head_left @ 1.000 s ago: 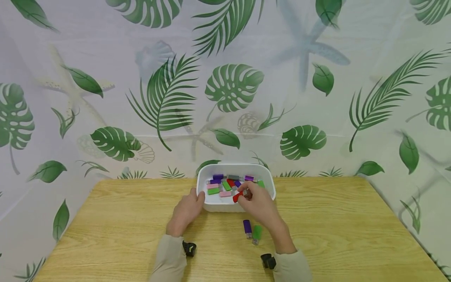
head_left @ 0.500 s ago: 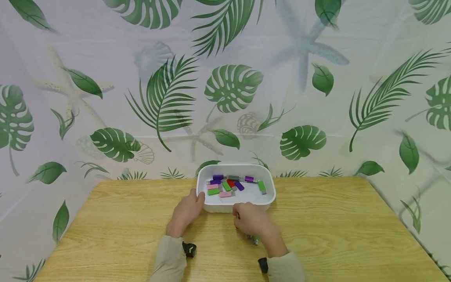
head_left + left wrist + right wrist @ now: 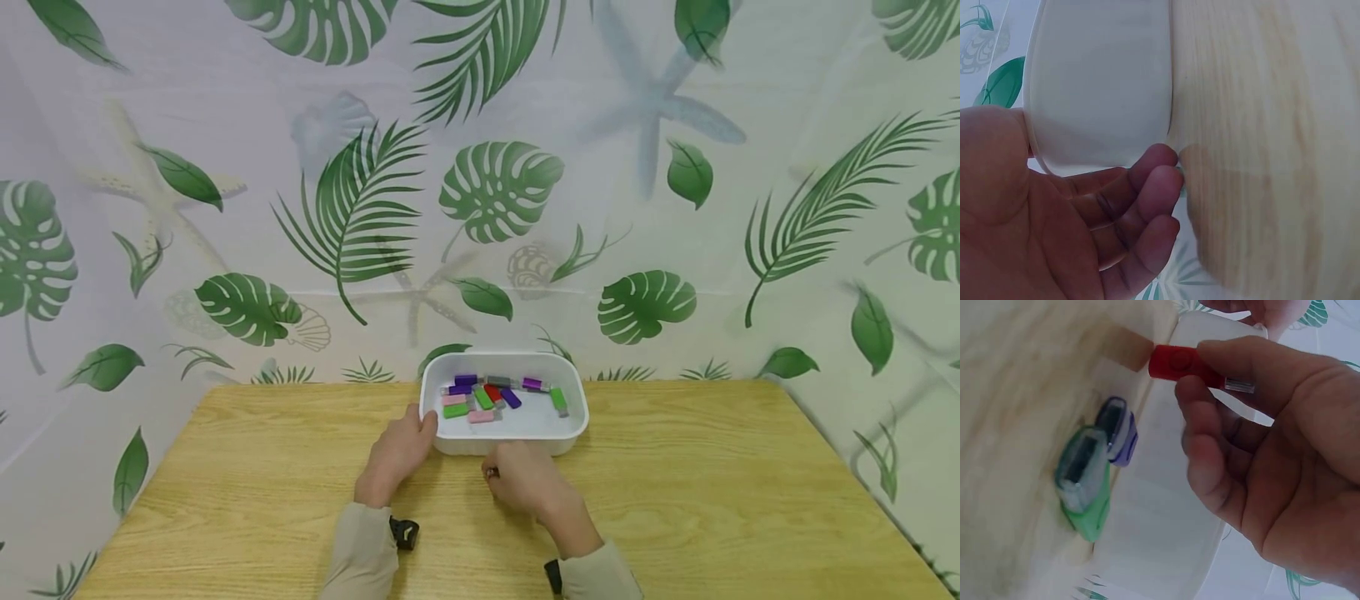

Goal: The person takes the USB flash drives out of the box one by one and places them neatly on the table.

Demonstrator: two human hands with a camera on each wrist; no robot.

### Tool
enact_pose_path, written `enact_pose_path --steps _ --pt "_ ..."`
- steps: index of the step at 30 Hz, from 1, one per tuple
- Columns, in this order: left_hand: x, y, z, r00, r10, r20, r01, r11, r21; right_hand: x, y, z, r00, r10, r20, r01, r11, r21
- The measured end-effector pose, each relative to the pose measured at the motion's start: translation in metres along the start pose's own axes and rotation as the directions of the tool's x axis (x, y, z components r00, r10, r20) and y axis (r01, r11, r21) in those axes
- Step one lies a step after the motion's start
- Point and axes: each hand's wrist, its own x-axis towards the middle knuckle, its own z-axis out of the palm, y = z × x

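My left hand (image 3: 397, 454) grips the left end of a white plastic tub (image 3: 510, 447), thumb at the rim and fingers along the outer wall, as the left wrist view shows. Between thumb and forefinger, my right hand (image 3: 528, 479) pinches a red USB stick (image 3: 1175, 362) just in front of the tub, low over the table. A purple USB stick (image 3: 1125, 440) and a green USB stick (image 3: 1088, 509) lie on the table beside it in the right wrist view. From the head view the right hand hides these three sticks.
Inside the tub are several more USB sticks, among them a pink one (image 3: 482, 417), a grey one (image 3: 498, 381) and a green one (image 3: 558, 398). The wooden table (image 3: 720, 483) ends at a leaf-print cloth (image 3: 495, 192) behind the tub.
My right hand has lifted the red USB stick out of the tub and carried it toward me and slightly left, down near the table. The left hand stays on the tub.
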Motion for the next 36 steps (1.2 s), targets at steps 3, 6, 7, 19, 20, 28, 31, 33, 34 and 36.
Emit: enact_pose_path --steps 3,6,7,19,20,28,31,33,34,36 --pt "0.0001 -0.0001 0.0002 1.000 0.000 -0.005 0.000 1.000 -0.002 -0.0008 0.0008 0.0008 1.000 -0.006 0.023 0.006 1.000 0.017" --pt "0.0003 -0.0007 0.0001 1.000 -0.002 -0.006 0.002 1.000 0.000 -0.0017 0.0006 0.0015 0.995 0.019 0.099 -0.025 0.998 0.054" --pt "0.0005 -0.0007 0.0003 1.000 -0.003 -0.005 0.003 1.000 0.001 -0.0022 0.0004 0.0014 0.991 0.038 0.131 -0.047 0.997 0.068" --pt "0.0001 0.0013 0.0002 1.000 0.010 0.002 -0.010 1.000 0.007 -0.0029 0.0030 0.0027 0.972 0.108 0.208 -0.129 0.987 0.095" --pt "-0.0002 0.0014 0.0001 1.000 0.008 0.003 -0.008 1.000 0.005 -0.0027 0.0029 0.0028 0.972 0.107 0.207 -0.130 0.987 0.097" --pt "0.0002 0.0009 0.0004 1.000 0.002 0.011 -0.002 1.000 -0.001 -0.0011 0.0030 0.0054 0.974 0.120 0.192 -0.140 0.985 0.097" --pt "0.0002 0.0006 0.0006 1.000 0.000 0.013 0.000 1.000 -0.004 -0.0015 0.0039 0.0054 0.975 0.120 0.186 -0.141 0.985 0.103" --pt "0.0001 0.0005 0.0008 1.000 -0.001 0.012 0.001 1.000 -0.002 -0.0023 0.0050 0.0047 0.975 0.123 0.185 -0.146 0.982 0.118" --pt "0.0001 0.0004 0.0009 1.000 -0.001 0.011 0.001 1.000 0.000 -0.0031 0.0057 0.0040 0.975 0.122 0.184 -0.145 0.982 0.120" --pt "0.0000 0.0006 0.0008 1.000 -0.008 0.012 0.008 1.000 0.002 -0.0047 0.0076 0.0027 0.975 0.123 0.183 -0.149 0.979 0.135"
